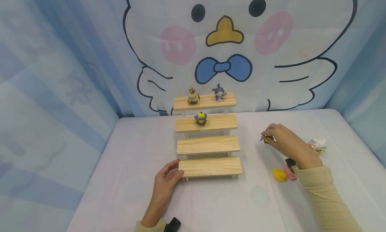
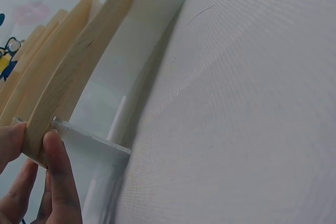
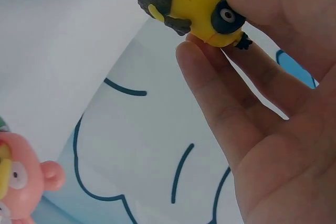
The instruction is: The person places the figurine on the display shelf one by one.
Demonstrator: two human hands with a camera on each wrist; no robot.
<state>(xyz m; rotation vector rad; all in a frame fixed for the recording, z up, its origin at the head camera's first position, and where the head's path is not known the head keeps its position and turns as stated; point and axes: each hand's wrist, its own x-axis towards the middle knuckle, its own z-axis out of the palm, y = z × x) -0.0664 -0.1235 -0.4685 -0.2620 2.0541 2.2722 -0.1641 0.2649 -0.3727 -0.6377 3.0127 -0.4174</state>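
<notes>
Pale wood, pastel cloth and bright yellow toys

We see a stepped shelf (image 1: 208, 145) of pale, grained wood on white supports, standing on a white table cover (image 1: 135, 178) with faint pastel blotches. The backdrop (image 1: 226, 41) is light blue with a white cartoon bird outlined in dark navy, with pink cheeks, a yellow beak and a blue bow. The right hand (image 1: 283, 140) pinches a yellow figure (image 3: 197, 6) with grey-brown hair and a dark goggle. We also note a yellow toy (image 1: 279, 174), a pink toy (image 1: 290, 171) and cream sleeves (image 1: 325, 195).
</notes>
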